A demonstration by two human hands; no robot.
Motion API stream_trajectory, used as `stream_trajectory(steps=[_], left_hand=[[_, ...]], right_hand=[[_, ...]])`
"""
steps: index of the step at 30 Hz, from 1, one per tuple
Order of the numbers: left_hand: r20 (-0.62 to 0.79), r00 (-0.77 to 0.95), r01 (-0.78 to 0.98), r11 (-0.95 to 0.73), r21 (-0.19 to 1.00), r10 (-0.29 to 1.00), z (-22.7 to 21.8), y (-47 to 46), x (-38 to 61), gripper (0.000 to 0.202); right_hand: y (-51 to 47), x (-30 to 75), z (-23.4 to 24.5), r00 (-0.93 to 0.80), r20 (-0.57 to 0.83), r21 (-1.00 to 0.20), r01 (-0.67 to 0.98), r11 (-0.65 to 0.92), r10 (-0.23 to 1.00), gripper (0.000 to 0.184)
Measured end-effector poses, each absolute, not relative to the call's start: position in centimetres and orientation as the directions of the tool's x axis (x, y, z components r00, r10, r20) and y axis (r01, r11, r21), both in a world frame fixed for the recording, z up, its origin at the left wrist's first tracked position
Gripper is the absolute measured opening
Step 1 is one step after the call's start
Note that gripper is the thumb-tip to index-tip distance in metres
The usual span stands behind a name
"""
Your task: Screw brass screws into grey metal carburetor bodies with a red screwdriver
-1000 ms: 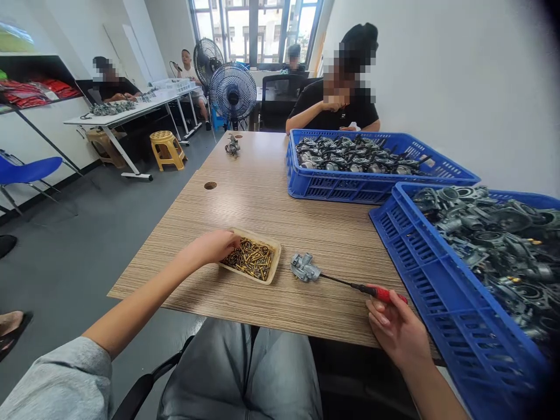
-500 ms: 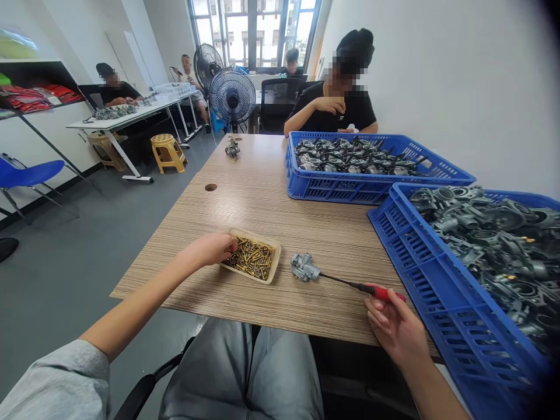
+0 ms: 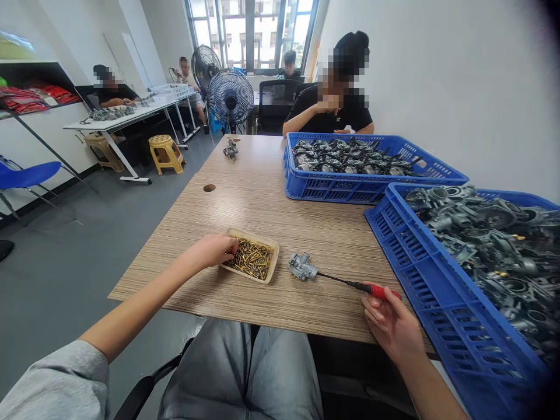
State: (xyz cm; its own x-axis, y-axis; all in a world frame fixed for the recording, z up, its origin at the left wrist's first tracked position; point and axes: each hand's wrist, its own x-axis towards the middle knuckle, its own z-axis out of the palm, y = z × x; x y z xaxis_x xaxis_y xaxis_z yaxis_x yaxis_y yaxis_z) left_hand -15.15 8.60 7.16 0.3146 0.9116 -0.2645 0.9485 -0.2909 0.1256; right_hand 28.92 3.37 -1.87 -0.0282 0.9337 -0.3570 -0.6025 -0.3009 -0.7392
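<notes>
My left hand (image 3: pixel 215 249) reaches into the left end of a shallow beige tray (image 3: pixel 272 269) filled with small brass parts (image 3: pixel 252 259); its fingers are curled among them, and what they pinch is hidden. My right hand (image 3: pixel 391 322) holds a red-handled screwdriver (image 3: pixel 371 289) near the table's front edge. The screwdriver's thin shaft runs left to a small grey metal carburetor (image 3: pixel 301 266) lying on the wooden table (image 3: pixel 258 198).
Two blue crates (image 3: pixel 332 186) (image 3: pixel 441 315) full of grey carburetors stand on the right. Another carburetor (image 3: pixel 230 149) lies far up the table. A person in black sits at the far end. Fans, yellow stools and other workers are beyond, left.
My left hand has dug slightly further into the brass parts. My right hand and the screwdriver stay where they were; the view has shifted a little.
</notes>
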Motion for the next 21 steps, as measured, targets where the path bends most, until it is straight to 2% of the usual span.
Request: stream_trajectory(steps=[13,18,21], left_hand=[[-0.183,0.294,0.954,-0.276,0.118,0.938,7.6,8.8,-15.5,0.014],[-0.154,0.245,0.968,-0.234,0.089,0.957,8.6,9.0,-16.0,0.019],[-0.145,0.295,0.953,-0.280,0.114,0.944,8.1,8.8,-15.8,0.017]], right_hand=[[3.5,29.0,-2.1,-0.044,-0.363,-0.727,-0.611,-0.313,0.931,0.026],[3.5,29.1,-2.2,-0.032,-0.354,-0.735,-0.608,-0.299,0.935,0.032],[3.5,29.1,-2.4,-0.030,-0.360,-0.733,-0.610,-0.302,0.933,0.032]])
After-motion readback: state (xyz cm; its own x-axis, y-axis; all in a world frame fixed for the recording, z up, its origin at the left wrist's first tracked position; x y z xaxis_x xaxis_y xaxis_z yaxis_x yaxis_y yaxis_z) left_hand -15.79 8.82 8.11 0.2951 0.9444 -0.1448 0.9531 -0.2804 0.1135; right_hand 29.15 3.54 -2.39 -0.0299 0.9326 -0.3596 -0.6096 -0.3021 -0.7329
